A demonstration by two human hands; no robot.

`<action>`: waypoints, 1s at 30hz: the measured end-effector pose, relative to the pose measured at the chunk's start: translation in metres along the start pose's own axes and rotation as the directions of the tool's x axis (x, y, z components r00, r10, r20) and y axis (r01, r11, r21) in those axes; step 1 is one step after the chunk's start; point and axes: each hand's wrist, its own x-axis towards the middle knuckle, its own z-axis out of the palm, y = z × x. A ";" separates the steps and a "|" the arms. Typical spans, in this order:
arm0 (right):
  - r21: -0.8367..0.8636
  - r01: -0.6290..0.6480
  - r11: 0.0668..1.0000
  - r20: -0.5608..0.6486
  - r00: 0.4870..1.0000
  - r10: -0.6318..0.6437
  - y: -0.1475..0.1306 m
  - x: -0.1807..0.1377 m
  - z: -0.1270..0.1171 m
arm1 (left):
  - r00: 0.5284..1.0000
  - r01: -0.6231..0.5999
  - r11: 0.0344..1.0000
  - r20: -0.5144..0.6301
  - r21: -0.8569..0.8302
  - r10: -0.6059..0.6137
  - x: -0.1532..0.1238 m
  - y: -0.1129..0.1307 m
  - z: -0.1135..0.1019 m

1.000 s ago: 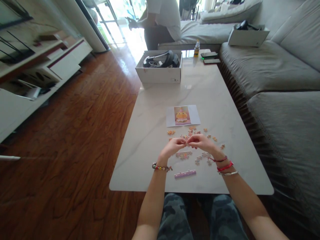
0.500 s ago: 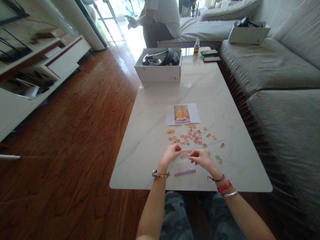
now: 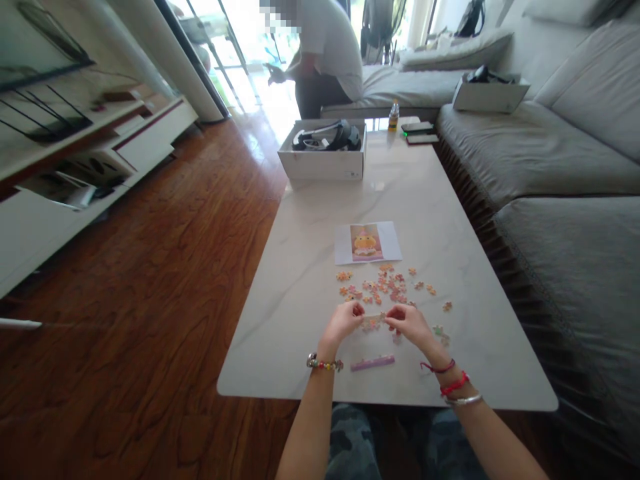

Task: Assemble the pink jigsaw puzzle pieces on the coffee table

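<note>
Several small orange and pink puzzle pieces (image 3: 387, 288) lie scattered on the white marble table (image 3: 300, 267), below a printed picture of a yellow figure (image 3: 367, 242). My left hand (image 3: 343, 323) and my right hand (image 3: 409, 323) rest close together on the table, fingertips pinching the two ends of a short strip of joined pieces (image 3: 374, 322). A pale purple joined strip (image 3: 373, 363) lies just in front of my wrists, near the table's front edge.
A white open box with a dark headset (image 3: 324, 148) stands at the table's far end, beside a small bottle (image 3: 393, 115) and two phones (image 3: 419, 132). A grey sofa (image 3: 550, 153) runs along the right. Another person sits at the back (image 3: 325, 60). Wood floor lies to the left.
My hands dropped from above the scattered pieces toward me and now press on the joined strip. The camera view tilted up a little.
</note>
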 end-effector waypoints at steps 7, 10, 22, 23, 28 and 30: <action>0.069 0.158 0.985 -0.098 0.984 -0.150 -0.036 0.037 -0.019 | 0.992 -0.075 0.996 -0.108 -0.051 0.069 0.026 0.017 -0.011; 0.044 0.212 0.976 -0.158 0.966 -0.203 -0.059 0.046 -0.029 | 0.984 -0.105 0.991 -0.150 -0.079 0.092 0.032 0.030 -0.021; 0.083 0.222 0.971 -0.138 0.968 -0.210 -0.064 0.055 -0.027 | 0.979 -0.102 0.991 -0.183 -0.084 0.085 0.034 0.041 -0.032; 0.084 0.223 0.971 -0.140 0.968 -0.210 -0.064 0.055 -0.027 | 0.979 -0.104 0.991 -0.183 -0.083 0.087 0.034 0.041 -0.032; 0.086 0.223 0.971 -0.144 0.967 -0.209 -0.065 0.054 -0.029 | 0.977 -0.119 0.990 -0.187 -0.078 0.102 0.034 0.039 -0.031; 0.080 0.213 0.974 -0.142 0.969 -0.201 -0.065 0.054 -0.031 | 0.977 -0.121 0.990 -0.186 -0.071 0.106 0.033 0.039 -0.031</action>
